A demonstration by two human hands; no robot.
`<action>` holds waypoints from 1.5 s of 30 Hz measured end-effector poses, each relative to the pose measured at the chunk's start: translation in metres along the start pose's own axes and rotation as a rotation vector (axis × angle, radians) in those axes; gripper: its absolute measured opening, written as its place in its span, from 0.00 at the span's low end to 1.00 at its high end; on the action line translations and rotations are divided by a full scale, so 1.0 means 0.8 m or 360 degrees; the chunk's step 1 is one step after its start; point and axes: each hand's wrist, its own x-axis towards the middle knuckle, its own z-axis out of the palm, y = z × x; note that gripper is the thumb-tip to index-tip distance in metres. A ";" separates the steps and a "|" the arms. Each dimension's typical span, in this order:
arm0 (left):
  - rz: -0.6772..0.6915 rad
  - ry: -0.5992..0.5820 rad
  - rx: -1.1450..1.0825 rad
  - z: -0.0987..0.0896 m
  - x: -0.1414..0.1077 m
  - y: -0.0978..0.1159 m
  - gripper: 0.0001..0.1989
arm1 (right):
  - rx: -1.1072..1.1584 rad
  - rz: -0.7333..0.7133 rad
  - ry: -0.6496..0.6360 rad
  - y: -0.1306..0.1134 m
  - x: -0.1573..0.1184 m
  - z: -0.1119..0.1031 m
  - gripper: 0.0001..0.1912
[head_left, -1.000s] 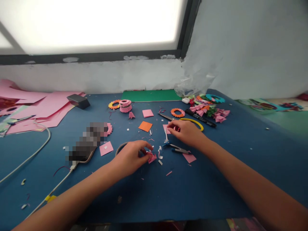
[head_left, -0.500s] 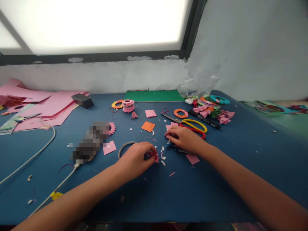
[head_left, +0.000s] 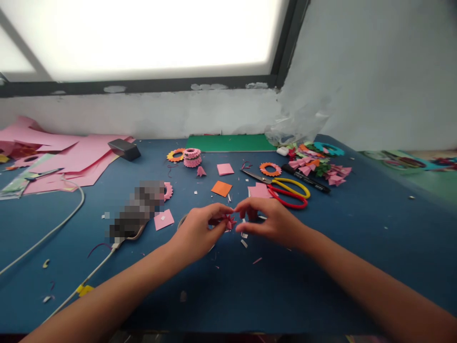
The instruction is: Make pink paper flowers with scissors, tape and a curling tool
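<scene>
Between the thumb and fingers of my left hand (head_left: pixel 203 230) is a small pink folded paper piece (head_left: pixel 230 222). My right hand (head_left: pixel 268 220) is just right of it, thumb and fingers apart, with nothing visible between them. Behind the hands lie an orange paper square (head_left: pixel 221 188) and a pink square (head_left: pixel 225 169). Scissors with yellow and red handles (head_left: pixel 291 190) rest beyond my right hand, partly over more pink paper (head_left: pixel 259 190). White and pink scraps are scattered near the fingers.
Left are a blurred dark object (head_left: pixel 135 212) with a cable, a black block (head_left: pixel 124 149) and large pink sheets (head_left: pixel 89 155). Toothed paper rings (head_left: pixel 192 157) stand at the back. A black marker (head_left: pixel 309 180) and a pile of folded paper (head_left: pixel 314 162) lie right.
My right hand has moved left and toward me from beside the scissors, and its fingers have opened near the pink piece. My left hand has raised the piece slightly.
</scene>
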 end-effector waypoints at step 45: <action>0.0207 0.0120 -0.0283 -0.004 -0.007 0.020 0.03 | 0.1167 0.0557 0.0013 -0.028 -0.004 0.016 0.15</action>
